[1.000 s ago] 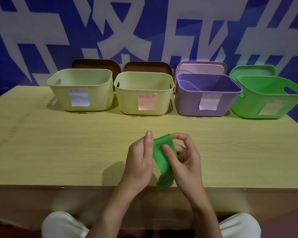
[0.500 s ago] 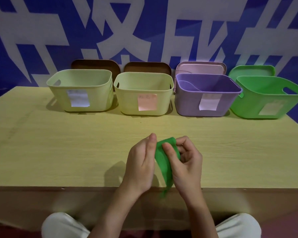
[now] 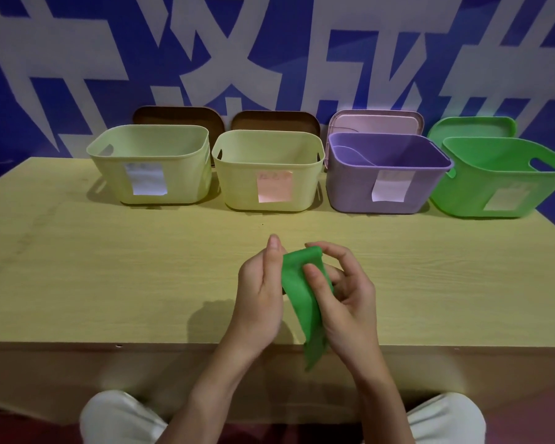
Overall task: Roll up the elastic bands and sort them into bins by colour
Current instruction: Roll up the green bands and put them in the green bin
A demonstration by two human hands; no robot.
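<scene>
Where the knees [image 3: 119,418] show at the bottom edge in pale trousers, both forearms reach fwd over the near edge of the table [image 3: 77,283]. Left hand [image 3: 260,296] and right hand [image 3: 343,299] meet just above the tabletop near its front edge, w/ the green elastic band [image 3: 302,302] between them. Band's top end arches over btwn the fingertips of the two hands; right thumb presses on its near face, right fingers curl behind it, so right hand pinches the band. Left hand grips the band's left edge, fingers pointing up and away, palm side toward the band; exact finger contact hidden by the hand's back. Band's loose tail hangs down past the table's front edge, btwn the wrists.

Further back, well apart from the hands, four bins in a row at the table's far side, each w/ a paper label on front: pale yellow-green bin [image 3: 151,165] at left, second pale yellow-green bin [image 3: 266,171] just beside it, purple bin [image 3: 385,174], then green bin [image 3: 500,181] at right, tilted a bit. Behind them lids lean vs the wall: two brown lids [image 3: 178,115], a pink lid [image 3: 375,121], a green lid [image 3: 471,126]. Wall [image 3: 77,43] is blue w/ big white shapes.
</scene>
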